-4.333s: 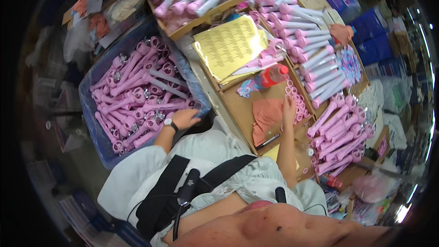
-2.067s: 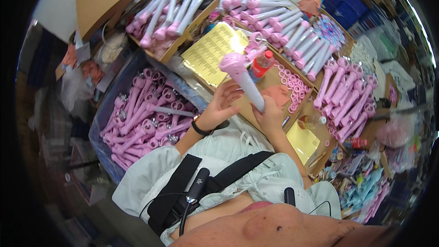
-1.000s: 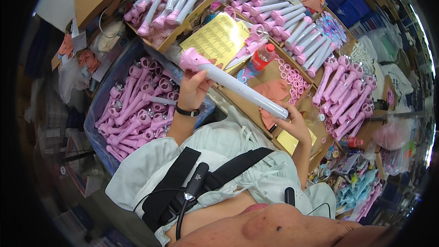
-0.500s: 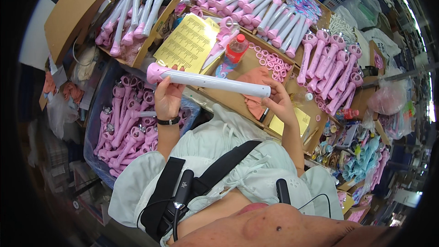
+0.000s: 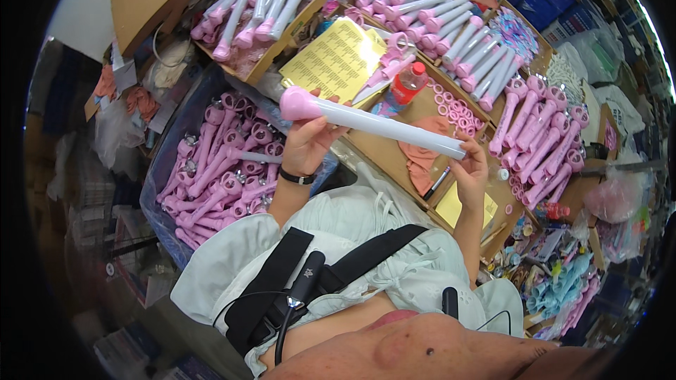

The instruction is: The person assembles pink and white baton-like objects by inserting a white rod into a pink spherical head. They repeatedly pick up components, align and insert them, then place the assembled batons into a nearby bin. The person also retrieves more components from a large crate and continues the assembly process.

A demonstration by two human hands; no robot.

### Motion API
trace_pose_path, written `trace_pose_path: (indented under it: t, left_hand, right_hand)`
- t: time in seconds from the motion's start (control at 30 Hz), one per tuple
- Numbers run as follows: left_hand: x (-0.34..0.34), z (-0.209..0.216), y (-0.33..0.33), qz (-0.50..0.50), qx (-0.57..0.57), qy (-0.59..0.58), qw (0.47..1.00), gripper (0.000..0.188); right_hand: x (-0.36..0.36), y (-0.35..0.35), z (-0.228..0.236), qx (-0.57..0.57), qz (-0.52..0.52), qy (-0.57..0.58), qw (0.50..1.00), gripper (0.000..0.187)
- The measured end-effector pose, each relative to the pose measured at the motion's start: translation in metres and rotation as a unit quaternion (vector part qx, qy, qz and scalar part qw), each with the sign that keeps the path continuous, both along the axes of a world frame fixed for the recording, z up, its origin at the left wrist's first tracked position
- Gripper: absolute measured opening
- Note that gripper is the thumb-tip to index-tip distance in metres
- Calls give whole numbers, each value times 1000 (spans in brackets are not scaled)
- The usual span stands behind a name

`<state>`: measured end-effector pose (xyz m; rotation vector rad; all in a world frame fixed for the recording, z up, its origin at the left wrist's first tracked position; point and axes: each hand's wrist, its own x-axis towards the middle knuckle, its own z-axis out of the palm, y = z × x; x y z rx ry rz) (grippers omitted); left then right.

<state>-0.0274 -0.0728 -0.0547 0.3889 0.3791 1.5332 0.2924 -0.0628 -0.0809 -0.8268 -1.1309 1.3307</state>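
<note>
A long white tube with a rounded pink end (image 5: pixel 387 125) is held up in front of me, tilted slightly down to the right. My left hand (image 5: pixel 310 142) grips it just beside the pink end, thumb in front and fingers behind. With thumb and fingertips my right hand (image 5: pixel 467 167) pinches the plain white end. Beneath the tube lie an orange cloth (image 5: pixel 424 165) and a black marker (image 5: pixel 437 183) on the cardboard tray (image 5: pixel 373 155). Yellow printed sheets (image 5: pixel 331 60) and a red-capped bottle (image 5: pixel 408 84) stand behind it.
A blue-lined bin (image 5: pixel 158 190) of pink handles sits at left. More white tubes with pink ends (image 5: pixel 422 17) fill boxes at the back. Pink rings (image 5: pixel 458 112) lie near the bottle, and finished-looking pink wands (image 5: pixel 539 127) are stacked at right.
The tube has turned about its length: the small holes near its right end no longer show. Both hands keep hold of it. The whole view has shifted.
</note>
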Motion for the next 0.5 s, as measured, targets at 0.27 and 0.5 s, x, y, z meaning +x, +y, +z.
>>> trace_pose_path:
  t: [0.27, 0.5]
  left_hand:
    - [4, 0, -4, 18, 1, 29, 999, 52]
    - [8, 2, -9, 27, 32, 60, 997, 54]
  right_hand:
    - [-2, 3, -10, -6, -16, 24, 1000, 25]
    - [-7, 1, -4, -172, 16, 60, 983, 25]
